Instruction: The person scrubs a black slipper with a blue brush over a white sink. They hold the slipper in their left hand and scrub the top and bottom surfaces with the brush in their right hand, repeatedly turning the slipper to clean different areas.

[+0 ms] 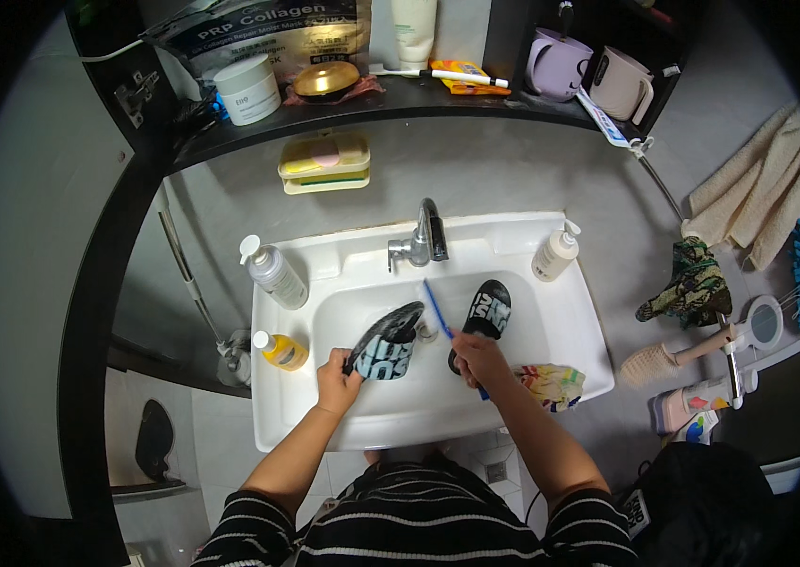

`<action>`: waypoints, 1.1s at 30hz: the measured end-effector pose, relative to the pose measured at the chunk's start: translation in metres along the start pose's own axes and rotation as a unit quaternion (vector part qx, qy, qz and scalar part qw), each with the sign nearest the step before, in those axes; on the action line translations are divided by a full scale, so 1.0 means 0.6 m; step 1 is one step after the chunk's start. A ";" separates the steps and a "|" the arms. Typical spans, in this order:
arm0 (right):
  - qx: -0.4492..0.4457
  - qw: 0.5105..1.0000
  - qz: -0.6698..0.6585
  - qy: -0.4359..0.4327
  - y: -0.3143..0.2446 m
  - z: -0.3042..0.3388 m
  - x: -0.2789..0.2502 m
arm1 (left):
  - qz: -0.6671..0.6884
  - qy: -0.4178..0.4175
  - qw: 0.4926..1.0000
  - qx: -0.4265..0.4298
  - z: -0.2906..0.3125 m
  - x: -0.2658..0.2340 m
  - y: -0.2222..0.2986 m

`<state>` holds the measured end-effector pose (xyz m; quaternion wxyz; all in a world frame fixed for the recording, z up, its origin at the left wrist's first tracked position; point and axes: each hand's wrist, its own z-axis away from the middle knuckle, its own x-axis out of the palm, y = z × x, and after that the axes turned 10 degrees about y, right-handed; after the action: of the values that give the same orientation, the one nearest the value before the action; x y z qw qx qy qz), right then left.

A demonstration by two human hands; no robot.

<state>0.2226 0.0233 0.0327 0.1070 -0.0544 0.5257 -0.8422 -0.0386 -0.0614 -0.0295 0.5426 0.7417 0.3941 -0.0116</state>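
My left hand (336, 383) grips a black slide slipper (387, 352) with a printed strap, tilted over the left side of the white sink (447, 427). In my right hand (481, 359) is a blue brush (437, 307), its long narrow end pointing up toward the faucet (422, 241). A second black slipper (489, 308) rests in the basin on the right, partly hidden behind my right hand. The brush and the held slipper are apart. Beside my right forearm, a colourful crumpled bag or cloth (553, 386) lies on the sink's edge.
Pump bottles stand at both back corners: a grey one (274, 274) left, a white one (557, 251) right. A yellow bottle (282, 351) sits on the left rim. Above runs a dark shelf (400, 109) with a jar and mugs. A soap box (324, 163) hangs on the wall.
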 end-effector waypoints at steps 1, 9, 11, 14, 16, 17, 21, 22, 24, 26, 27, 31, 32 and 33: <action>0.053 0.998 -0.018 -0.017 0.008 0.008 0.004 | 0.020 0.008 1.000 -0.016 -0.003 -0.001 0.010; -0.245 0.946 0.147 0.153 0.028 0.045 0.032 | 0.352 0.021 0.844 -0.404 -0.027 0.022 -0.004; -0.354 0.894 0.232 0.148 0.016 0.088 0.042 | 0.399 0.031 0.775 -0.489 -0.040 0.019 0.027; -0.358 0.853 0.377 0.054 0.061 0.129 0.045 | 0.409 0.043 0.761 -0.502 -0.042 0.029 0.054; -0.348 0.852 0.384 0.076 0.077 0.104 0.057 | 0.420 0.051 0.776 -0.467 -0.029 0.043 0.061; -0.342 0.851 0.387 0.088 0.086 0.085 0.067 | 0.401 0.035 0.818 -0.410 -0.016 0.060 0.051; -0.371 0.870 0.263 0.192 0.057 -0.006 0.129 | 0.376 -0.016 0.857 -0.353 0.019 0.089 0.103; -0.356 0.879 0.249 0.195 0.047 -0.005 0.140 | 0.376 -0.011 0.854 -0.358 0.014 0.087 0.101; -0.384 0.875 0.249 0.161 0.040 0.043 0.152 | 0.375 0.005 0.851 -0.368 -0.009 0.075 0.089; -0.398 0.872 0.265 0.108 0.074 0.061 0.140 | 0.396 0.010 0.847 -0.356 -0.028 0.060 0.087; -0.390 0.875 0.261 0.123 0.073 0.055 0.139 | 0.391 -0.011 0.851 -0.352 -0.021 0.062 0.084; -0.380 0.871 0.267 0.163 0.060 0.000 0.136 | 0.392 -0.065 0.849 -0.348 0.011 0.069 0.109; -0.380 0.869 0.271 0.166 0.061 -0.008 0.135 | 0.395 -0.062 0.847 -0.350 0.011 0.071 0.107; -0.398 0.865 0.266 0.151 0.047 0.019 0.139 | 0.389 -0.054 0.851 -0.348 0.004 0.068 0.092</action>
<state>0.1476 -0.0186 0.0106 0.2156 0.1775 0.8204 -0.4990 0.0235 -0.0452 -0.0046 0.7457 0.5950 0.0215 0.2990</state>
